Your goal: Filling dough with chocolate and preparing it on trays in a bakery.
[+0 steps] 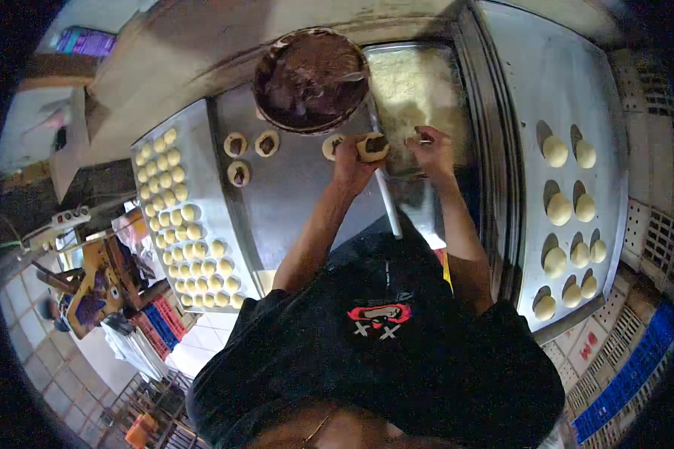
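My left hand (353,168) is closed around a flattened dough round (373,148) with a dark brown filling on top. Partly behind that hand, another filled dough round (331,147) lies on the metal table. My right hand (433,151) is pinched over a tray of pale yellow crumbly stuff (401,78); a small shiny bit shows at the fingertips, too small to name. Just beyond my left hand stands a large bowl of dark brown filling (299,78) with a metal utensil (352,76) in it. Several filled dough rounds (266,144) sit left of the bowl.
On the left, a metal tray (202,120) carries rows of small dough balls (178,174). A larger tray (517,45) on the right holds several bigger dough balls (559,209). Blue and red crates (161,327) stand low at the left, with a blue crate (625,382) at the lower right.
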{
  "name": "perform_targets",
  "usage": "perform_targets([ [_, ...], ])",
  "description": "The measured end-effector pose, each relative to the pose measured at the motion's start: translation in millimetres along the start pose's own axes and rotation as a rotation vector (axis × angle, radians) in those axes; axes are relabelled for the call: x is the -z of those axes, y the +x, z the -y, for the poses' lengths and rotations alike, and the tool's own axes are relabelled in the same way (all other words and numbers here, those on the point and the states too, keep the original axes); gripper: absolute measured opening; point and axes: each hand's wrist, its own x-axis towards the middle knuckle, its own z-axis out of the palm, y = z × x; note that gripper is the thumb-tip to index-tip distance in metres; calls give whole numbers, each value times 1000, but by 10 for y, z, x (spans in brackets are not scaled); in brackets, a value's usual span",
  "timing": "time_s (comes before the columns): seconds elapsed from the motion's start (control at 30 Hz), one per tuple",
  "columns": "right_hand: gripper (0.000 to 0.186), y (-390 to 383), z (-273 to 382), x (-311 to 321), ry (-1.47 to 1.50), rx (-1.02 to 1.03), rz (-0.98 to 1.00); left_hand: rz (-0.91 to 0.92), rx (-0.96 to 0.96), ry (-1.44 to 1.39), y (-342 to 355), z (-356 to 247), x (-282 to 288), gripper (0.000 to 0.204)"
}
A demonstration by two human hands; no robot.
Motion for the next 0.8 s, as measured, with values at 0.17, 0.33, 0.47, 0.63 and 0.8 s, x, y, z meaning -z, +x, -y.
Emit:
perform_targets([
  [0.17,33,-72,346,-39,533,-33,-222,1,34,205,374,213,9,34],
  [0.33,39,-51,242,-332,-183,466,-465,59,-139,756,575,246,-15,27],
  [0.47,51,-96,384,-171,-51,276,-336,75,-356,1130,304,40,-651,29],
  [0.63,41,-11,404,92,254,186,-268,69,-337,997,366,25,-361,26],
  [0.8,19,-47,42,215,820,29,56,271,49,290,291,-91,-521,27],
])
